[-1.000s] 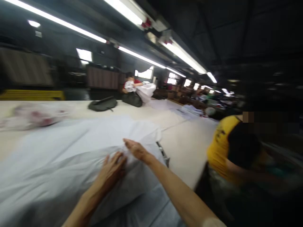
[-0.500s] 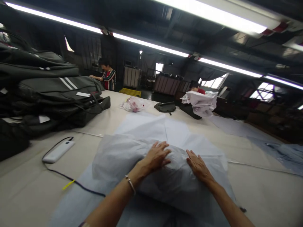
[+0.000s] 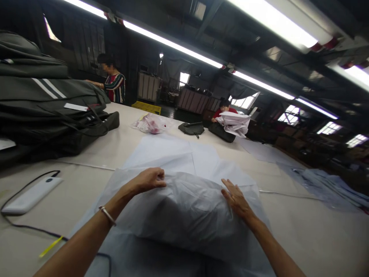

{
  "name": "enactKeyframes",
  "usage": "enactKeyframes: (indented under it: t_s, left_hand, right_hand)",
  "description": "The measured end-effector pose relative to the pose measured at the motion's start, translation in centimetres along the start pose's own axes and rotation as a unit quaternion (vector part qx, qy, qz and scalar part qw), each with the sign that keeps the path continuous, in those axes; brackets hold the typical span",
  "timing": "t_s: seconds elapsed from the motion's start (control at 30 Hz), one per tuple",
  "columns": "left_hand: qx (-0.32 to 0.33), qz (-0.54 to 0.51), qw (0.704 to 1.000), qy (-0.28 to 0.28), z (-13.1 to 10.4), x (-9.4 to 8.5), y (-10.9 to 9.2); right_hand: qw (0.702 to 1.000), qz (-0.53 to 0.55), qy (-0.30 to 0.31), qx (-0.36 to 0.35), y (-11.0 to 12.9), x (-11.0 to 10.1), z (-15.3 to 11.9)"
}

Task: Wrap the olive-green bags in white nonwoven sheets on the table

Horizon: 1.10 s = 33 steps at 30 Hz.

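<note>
A thin, translucent white wrapping sheet (image 3: 184, 207) is draped over something bulky and dark that shows through it. My left hand (image 3: 150, 179) is closed, with its fingers curled onto the sheet's upper left part. On the upper right of the same sheet, my right hand (image 3: 235, 198) lies open with its fingers stretched out. Beyond the bulge, more white sheets (image 3: 167, 150) are spread flat on the table. Dark fabric lies low in front of me, under the sheet's near side; its shape is mostly hidden.
Dark bags with white stripes (image 3: 54, 115) are piled at the left. A white power bank (image 3: 33, 194) with a black cable lies nearby. Farther back are a clear plastic bag (image 3: 152, 124) and a small dark pouch (image 3: 191, 129). Two people work beyond the table (image 3: 302, 231).
My left hand has moved left across the sheet and its spread fingers have curled closed. My right hand stays flat on the right side. The view has shifted to the right.
</note>
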<state>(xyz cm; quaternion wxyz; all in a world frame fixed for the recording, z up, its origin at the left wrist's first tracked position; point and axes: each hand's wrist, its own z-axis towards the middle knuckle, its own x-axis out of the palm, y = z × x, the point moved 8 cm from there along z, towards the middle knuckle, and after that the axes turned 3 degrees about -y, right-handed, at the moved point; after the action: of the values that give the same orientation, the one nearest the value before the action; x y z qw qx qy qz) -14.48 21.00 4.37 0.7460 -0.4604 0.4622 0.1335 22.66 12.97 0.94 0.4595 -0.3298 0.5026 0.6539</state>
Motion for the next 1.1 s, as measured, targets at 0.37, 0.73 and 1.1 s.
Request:
enactKeyframes:
  t_s: [0.37,0.73,1.1]
  left_hand:
    - [-0.043,-0.076,0.996,-0.009,1.2,0.3,0.9]
    - [-0.122,-0.001,0.993,0.0,-1.1,-2.1,6.4]
    - [-0.136,0.176,0.97,-0.1,-4.7,-7.6,12.5]
  right_hand:
    - [0.979,0.178,0.08,-0.058,16.5,3.8,4.7]
    - [0.959,0.263,0.088,-0.057,15.3,6.6,5.3]
    - [0.958,0.273,0.076,-0.037,14.9,7.0,5.0]
